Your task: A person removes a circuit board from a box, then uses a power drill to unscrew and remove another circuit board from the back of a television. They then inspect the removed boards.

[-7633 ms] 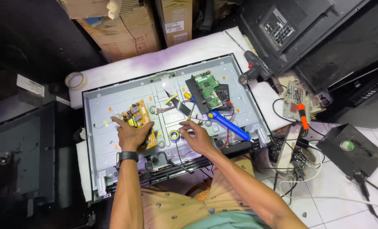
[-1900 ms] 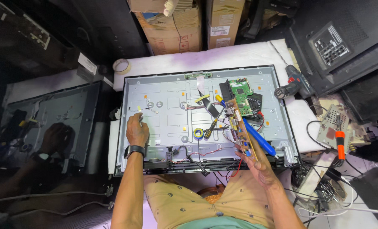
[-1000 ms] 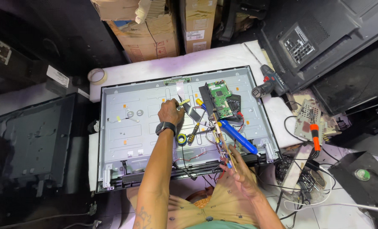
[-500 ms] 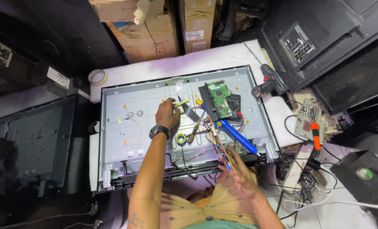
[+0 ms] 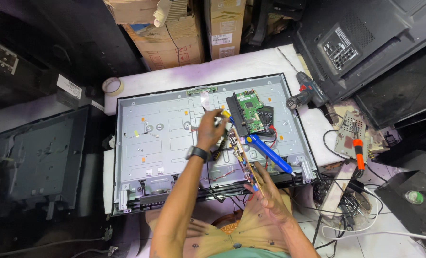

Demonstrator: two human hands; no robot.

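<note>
A flat-screen set lies face down, its grey metal back panel point(image 5: 165, 143) bare. My left hand point(image 5: 209, 130), with a dark wristwatch, reaches to the panel's middle, where its fingers pinch a small white wire plug point(image 5: 218, 120) beside a yellow tab. My right hand point(image 5: 266, 192) grips the near end of a tan circuit board point(image 5: 244, 157), which stands on edge and slants toward the green main board point(image 5: 249, 110). A blue-handled tool point(image 5: 270, 154) lies just right of the tan board. Red and black wires run under both hands.
A cordless drill point(image 5: 306, 93) rests at the panel's right edge, a tape roll point(image 5: 111, 86) at its far left corner. Another opened set point(image 5: 36, 157) lies to the left. An orange screwdriver point(image 5: 358, 152), cables and black back covers crowd the right; cardboard boxes point(image 5: 170, 33) stand behind.
My left hand has moved from the panel's left side to its middle and closed on the plug. My right hand has kept hold of the tan board, which was earlier flat on the panel.
</note>
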